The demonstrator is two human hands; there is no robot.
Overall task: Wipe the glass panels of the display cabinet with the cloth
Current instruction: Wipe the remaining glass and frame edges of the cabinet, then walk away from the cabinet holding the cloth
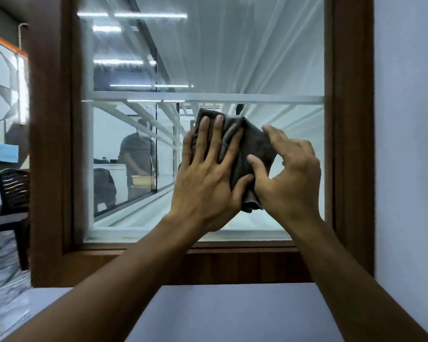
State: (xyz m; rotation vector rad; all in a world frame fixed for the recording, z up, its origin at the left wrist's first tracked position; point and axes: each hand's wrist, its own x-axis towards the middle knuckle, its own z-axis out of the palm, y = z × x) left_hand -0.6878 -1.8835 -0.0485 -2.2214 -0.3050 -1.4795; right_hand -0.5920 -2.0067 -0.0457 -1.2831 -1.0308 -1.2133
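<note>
The display cabinet's dark wooden frame point(351, 144) fills most of what I see, set into a pale wall point(405, 119). Its front glass panel point(232, 58) is wide and carries reflections of ceiling lights. A white shelf point(269, 98) runs across behind the glass, just above my hands. A dark chair point(13, 191) stands off to the left of the frame. My left hand point(203, 183) lies flat over the cloth, pressing it against the lower half of the glass. My right hand point(292, 178) is just beside it, on the cloth's right edge. The grey cloth point(252, 144) is bunched between the two hands. My left fingers point(204, 134) are straight and spread apart; my right thumb point(257, 166) and curled forefinger pinch the cloth.
</note>
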